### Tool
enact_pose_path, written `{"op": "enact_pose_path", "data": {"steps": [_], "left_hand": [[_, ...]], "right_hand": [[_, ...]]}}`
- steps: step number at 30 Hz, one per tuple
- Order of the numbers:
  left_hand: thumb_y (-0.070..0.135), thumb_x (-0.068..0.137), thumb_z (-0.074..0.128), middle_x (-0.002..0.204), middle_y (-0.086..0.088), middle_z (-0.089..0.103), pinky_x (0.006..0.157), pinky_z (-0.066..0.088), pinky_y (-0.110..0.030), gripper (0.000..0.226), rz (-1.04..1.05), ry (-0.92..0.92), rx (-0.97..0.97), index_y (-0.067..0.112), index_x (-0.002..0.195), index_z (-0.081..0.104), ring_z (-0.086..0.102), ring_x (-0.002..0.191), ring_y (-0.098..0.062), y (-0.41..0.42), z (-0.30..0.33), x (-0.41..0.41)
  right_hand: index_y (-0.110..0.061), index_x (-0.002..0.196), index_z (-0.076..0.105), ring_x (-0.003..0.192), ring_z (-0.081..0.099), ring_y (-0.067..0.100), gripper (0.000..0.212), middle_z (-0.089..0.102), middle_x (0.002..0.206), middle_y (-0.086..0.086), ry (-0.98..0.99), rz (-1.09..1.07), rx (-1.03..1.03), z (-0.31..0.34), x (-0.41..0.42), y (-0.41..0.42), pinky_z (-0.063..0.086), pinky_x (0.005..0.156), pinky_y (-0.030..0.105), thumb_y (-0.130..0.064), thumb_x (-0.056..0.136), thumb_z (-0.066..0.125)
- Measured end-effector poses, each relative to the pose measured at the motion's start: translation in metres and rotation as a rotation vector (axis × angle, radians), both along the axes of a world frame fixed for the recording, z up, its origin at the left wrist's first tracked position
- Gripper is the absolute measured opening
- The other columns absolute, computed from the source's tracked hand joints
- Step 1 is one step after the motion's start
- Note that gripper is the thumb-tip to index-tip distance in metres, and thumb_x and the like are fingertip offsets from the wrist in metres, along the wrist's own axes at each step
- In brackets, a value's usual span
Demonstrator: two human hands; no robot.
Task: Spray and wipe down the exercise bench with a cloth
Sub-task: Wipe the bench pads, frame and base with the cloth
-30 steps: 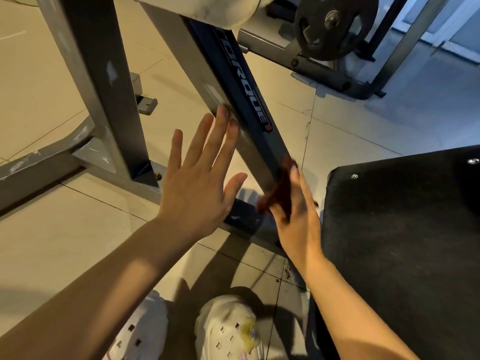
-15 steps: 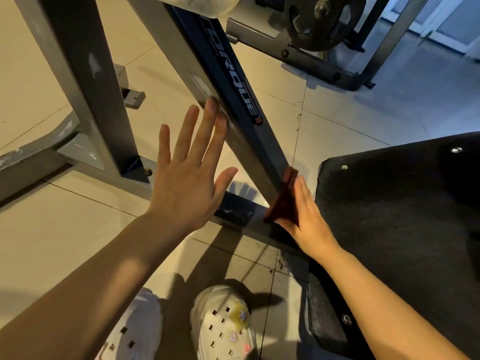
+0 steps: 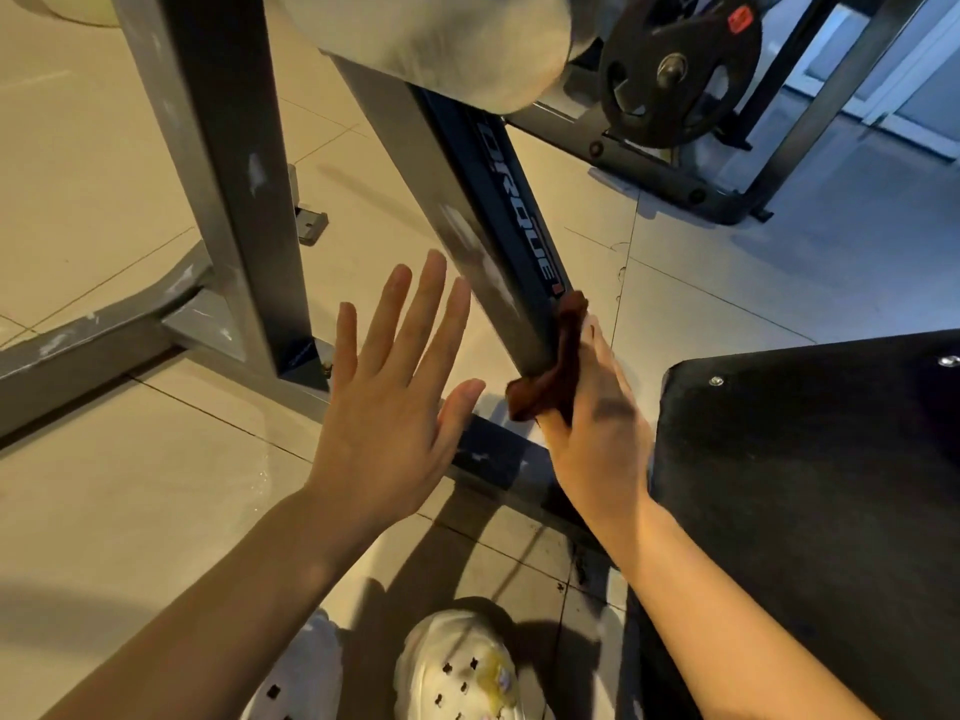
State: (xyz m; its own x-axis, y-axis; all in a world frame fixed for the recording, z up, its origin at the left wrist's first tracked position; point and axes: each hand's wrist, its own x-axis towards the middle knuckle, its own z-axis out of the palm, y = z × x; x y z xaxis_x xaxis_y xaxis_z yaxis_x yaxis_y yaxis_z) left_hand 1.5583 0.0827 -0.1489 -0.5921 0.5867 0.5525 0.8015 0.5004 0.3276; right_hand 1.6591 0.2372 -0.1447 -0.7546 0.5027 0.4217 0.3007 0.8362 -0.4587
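While the left hand [image 3: 387,407] hovers spread and empty, the right hand [image 3: 597,418] presses the cloth [image 3: 558,363] flat against the slanted frame post [image 3: 488,241], whose long axis rises away toward the pad roller [image 3: 441,39].

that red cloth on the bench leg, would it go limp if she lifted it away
Probably limp: the cloth is bunched and folded between the right hand and the leg, sagging at its lower end. It looks thin, so likely light. It may slide easily on the painted metal.
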Motion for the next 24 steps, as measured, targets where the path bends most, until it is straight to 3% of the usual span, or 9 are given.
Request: {"op": "enact_pose_path", "data": {"steps": [5, 8, 11, 12, 14, 15, 19, 21, 24], "left_hand": [[0.05, 0.1, 0.022, 0.161, 0.008, -0.006, 0.118, 0.003, -0.06, 0.062, 0.049, -0.106, 0.188, 0.029, 0.154, -0.001, -0.002, 0.15, -0.02, 0.0, 0.014, -0.004], [0.042, 0.1, 0.029, 0.162, 0.001, 0.005, 0.119, 0.006, -0.058, 0.06, 0.046, -0.01, 0.224, 0.022, 0.153, 0.011, 0.006, 0.15, -0.024, -0.003, 0.025, -0.011], [0.034, 0.099, 0.035, 0.159, -0.005, 0.02, 0.118, 0.01, -0.055, 0.053, -0.021, 0.235, 0.111, 0.018, 0.149, 0.024, 0.016, 0.148, -0.026, -0.006, 0.019, -0.012], [0.036, 0.1, 0.032, 0.159, -0.004, 0.021, 0.119, 0.009, -0.053, 0.053, -0.005, 0.239, 0.069, 0.019, 0.149, 0.024, 0.016, 0.148, -0.024, -0.005, 0.015, -0.012], [0.044, 0.101, 0.023, 0.161, 0.0, 0.016, 0.12, 0.004, -0.052, 0.056, 0.082, 0.137, 0.023, 0.021, 0.152, 0.016, 0.01, 0.149, -0.02, 0.003, 0.008, -0.017], [0.047, 0.102, 0.017, 0.161, 0.002, 0.011, 0.12, 0.001, -0.051, 0.058, 0.108, 0.08, 0.015, 0.021, 0.153, 0.011, 0.006, 0.15, -0.018, 0.006, 0.006, -0.019], [0.057, 0.1, 0.005, 0.16, 0.01, -0.005, 0.121, -0.007, -0.041, 0.061, 0.015, -0.116, 0.159, 0.028, 0.153, -0.003, -0.003, 0.149, -0.012, 0.018, 0.008, -0.015], [0.056, 0.1, 0.007, 0.163, 0.008, -0.001, 0.121, -0.001, -0.045, 0.059, 0.018, -0.178, 0.257, 0.029, 0.153, 0.001, 0.002, 0.148, -0.011, 0.025, 0.015, -0.008], [0.049, 0.102, 0.016, 0.152, -0.004, 0.017, 0.113, 0.019, -0.052, 0.056, 0.12, -0.123, 0.27, 0.019, 0.149, 0.019, 0.019, 0.138, -0.021, 0.033, 0.026, -0.006]], "right_hand": [[-0.029, 0.154, 0.018, 0.146, 0.028, 0.026, 0.077, 0.03, 0.158, 0.004, -0.039, 0.099, -0.034, 0.084, -0.089, -0.033, 0.03, 0.116, 0.053, -0.04, 0.092, 0.061], [-0.034, 0.151, 0.022, 0.141, 0.036, 0.028, 0.07, 0.037, 0.153, 0.005, 0.02, 0.163, -0.15, 0.088, -0.097, -0.038, 0.034, 0.112, 0.057, -0.044, 0.09, 0.056], [-0.018, 0.143, 0.037, 0.129, 0.049, 0.032, 0.052, 0.048, 0.142, 0.016, -0.142, 0.153, -0.184, 0.081, -0.087, -0.033, 0.043, 0.098, 0.03, -0.034, 0.096, 0.05], [-0.022, 0.147, 0.034, 0.132, 0.045, 0.033, 0.054, 0.044, 0.145, 0.016, -0.151, 0.162, -0.159, 0.079, -0.084, -0.03, 0.043, 0.099, 0.034, -0.034, 0.097, 0.052], [-0.047, 0.147, 0.006, 0.145, 0.028, 0.028, 0.077, 0.021, 0.16, 0.005, -0.075, 0.22, -0.066, 0.082, -0.083, -0.025, 0.036, 0.111, 0.044, -0.043, 0.092, 0.059], [-0.05, 0.142, -0.003, 0.148, 0.021, 0.025, 0.082, 0.011, 0.163, 0.0, -0.065, 0.254, -0.04, 0.084, -0.081, -0.023, 0.033, 0.114, 0.048, -0.047, 0.09, 0.06], [-0.056, 0.143, -0.012, 0.15, 0.009, 0.013, 0.082, -0.004, 0.162, -0.015, -0.062, 0.376, -0.041, 0.069, -0.064, -0.008, 0.032, 0.115, 0.05, -0.062, 0.088, 0.049], [-0.066, 0.138, -0.015, 0.15, 0.005, 0.008, 0.07, -0.009, 0.158, -0.027, -0.047, 0.393, -0.074, 0.061, -0.057, -0.007, 0.03, 0.117, 0.049, -0.071, 0.088, 0.034], [-0.065, 0.139, -0.014, 0.149, 0.007, 0.006, 0.064, -0.006, 0.159, -0.025, -0.014, 0.377, -0.087, 0.054, -0.056, -0.007, 0.029, 0.117, 0.043, -0.078, 0.087, 0.021]]}}
